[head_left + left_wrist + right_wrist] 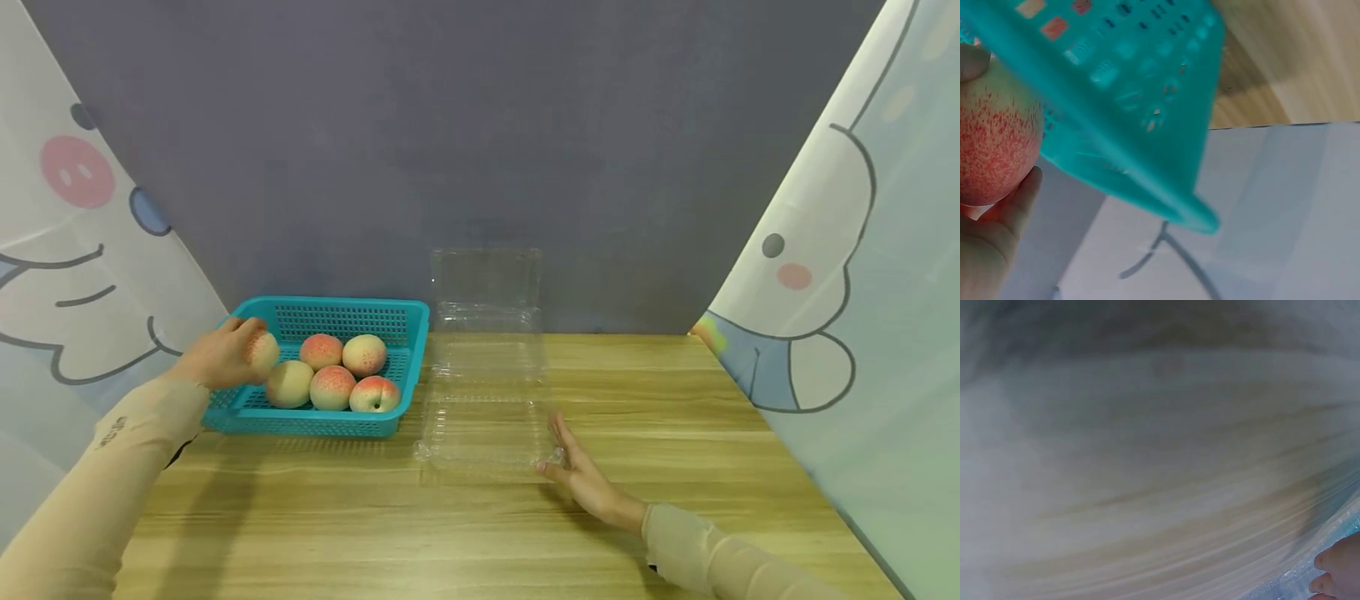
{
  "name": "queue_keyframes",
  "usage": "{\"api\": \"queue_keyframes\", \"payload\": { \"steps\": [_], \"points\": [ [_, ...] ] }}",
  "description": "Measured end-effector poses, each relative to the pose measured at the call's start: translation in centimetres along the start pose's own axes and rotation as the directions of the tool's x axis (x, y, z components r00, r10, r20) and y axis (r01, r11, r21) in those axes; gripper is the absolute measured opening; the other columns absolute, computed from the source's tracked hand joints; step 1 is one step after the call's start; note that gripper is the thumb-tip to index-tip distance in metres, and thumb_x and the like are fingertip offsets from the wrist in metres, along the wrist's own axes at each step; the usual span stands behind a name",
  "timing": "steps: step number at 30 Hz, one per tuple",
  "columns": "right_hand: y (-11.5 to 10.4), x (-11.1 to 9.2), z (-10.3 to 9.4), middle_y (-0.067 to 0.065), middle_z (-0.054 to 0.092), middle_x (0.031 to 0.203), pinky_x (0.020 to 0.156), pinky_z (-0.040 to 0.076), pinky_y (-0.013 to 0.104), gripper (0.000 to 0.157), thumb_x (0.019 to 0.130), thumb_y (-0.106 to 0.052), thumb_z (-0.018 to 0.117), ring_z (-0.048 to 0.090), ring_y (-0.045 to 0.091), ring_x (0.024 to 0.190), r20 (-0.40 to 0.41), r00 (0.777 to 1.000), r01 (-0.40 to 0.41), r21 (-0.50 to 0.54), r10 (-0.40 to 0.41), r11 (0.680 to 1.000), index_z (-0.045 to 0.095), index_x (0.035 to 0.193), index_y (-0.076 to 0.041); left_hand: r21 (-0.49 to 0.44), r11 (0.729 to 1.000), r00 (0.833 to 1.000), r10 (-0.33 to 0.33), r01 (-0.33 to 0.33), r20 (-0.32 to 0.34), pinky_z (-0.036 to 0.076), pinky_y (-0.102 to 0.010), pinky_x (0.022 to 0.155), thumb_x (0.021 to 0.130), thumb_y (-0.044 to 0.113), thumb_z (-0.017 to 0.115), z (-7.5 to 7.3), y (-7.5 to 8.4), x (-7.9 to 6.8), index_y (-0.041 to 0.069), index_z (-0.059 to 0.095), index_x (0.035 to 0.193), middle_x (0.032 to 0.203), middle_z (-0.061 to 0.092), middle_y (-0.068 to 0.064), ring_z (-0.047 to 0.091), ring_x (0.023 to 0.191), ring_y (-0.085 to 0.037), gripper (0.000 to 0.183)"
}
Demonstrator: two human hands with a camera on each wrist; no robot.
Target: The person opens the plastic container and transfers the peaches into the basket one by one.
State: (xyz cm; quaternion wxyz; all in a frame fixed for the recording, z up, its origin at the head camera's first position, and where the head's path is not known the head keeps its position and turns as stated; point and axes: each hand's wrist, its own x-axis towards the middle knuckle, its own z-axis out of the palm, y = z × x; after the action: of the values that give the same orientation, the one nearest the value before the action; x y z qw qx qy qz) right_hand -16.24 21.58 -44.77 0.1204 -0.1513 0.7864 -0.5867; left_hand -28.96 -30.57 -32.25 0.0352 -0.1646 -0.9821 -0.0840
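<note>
One peach (pixel 262 350) — red-speckled, yellowish.

The left hand (pixel 988 244) holds a peach (pixel 994 147) (red and speckled) right beside the teal basket (pixel 1141 112).

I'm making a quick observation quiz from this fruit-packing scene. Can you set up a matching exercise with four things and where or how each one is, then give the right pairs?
Things:
1. left hand
2. right hand
3. clear plastic box
4. teal basket

States:
A. lies open on the table, lid up at the back
B. holds five loose peaches
C. grips a peach over the basket's left end
D. flat fingers touch the box's near right corner

Pairs: 1-C, 2-D, 3-A, 4-B
</note>
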Motion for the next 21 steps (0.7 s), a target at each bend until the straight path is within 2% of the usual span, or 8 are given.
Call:
{"api": "queue_keyframes", "payload": {
  "steps": [7, 15, 21],
  "points": [
    [0.1, 0.2, 0.1, 0.014, -0.014, 0.153, 0.109, -0.003, 0.058, 0.083, 0.095, -0.013, 0.047, -0.01, 0.034, 0.14, 0.009, 1.0, -0.006, 0.014, 0.006, 1.0, -0.02, 0.143, -0.004, -0.013, 0.999, 0.998, -0.047, 0.047, 0.033, 0.045, -0.046, 0.059, 0.068, 0.027, 0.072, 1.3, -1.9, -0.4, -0.001, 0.036, 0.128, 0.12, 0.038, -0.036, 0.054, 0.083, -0.043, 0.076],
    [0.0, 0.3, 0.2, 0.014, -0.013, 0.153, 0.109, -0.001, 0.058, 0.083, 0.094, -0.012, 0.048, -0.009, 0.033, 0.14, -0.007, 1.0, -0.015, 0.01, 0.015, 1.0, -0.019, 0.143, -0.004, -0.064, 0.994, 0.992, -0.077, 0.083, 0.099, 0.045, -0.041, 0.056, 0.064, 0.027, 0.078, 2.3, -2.9, -1.1, -0.005, 0.034, 0.127, 0.114, 0.04, -0.038, 0.053, 0.082, -0.042, 0.082],
    [0.1, 0.3, 0.2, 0.015, -0.012, 0.153, 0.108, -0.001, 0.06, 0.082, 0.094, -0.011, 0.048, -0.008, 0.036, 0.14, -0.018, 1.0, -0.006, 0.011, 0.006, 1.0, -0.017, 0.144, -0.004, -0.072, 0.993, 0.988, -0.08, 0.09, 0.135, 0.045, -0.043, 0.056, 0.064, 0.027, 0.079, 2.8, -3.9, -1.1, -0.005, 0.033, 0.125, 0.115, 0.038, -0.038, 0.053, 0.081, -0.042, 0.082]
  ]
}}
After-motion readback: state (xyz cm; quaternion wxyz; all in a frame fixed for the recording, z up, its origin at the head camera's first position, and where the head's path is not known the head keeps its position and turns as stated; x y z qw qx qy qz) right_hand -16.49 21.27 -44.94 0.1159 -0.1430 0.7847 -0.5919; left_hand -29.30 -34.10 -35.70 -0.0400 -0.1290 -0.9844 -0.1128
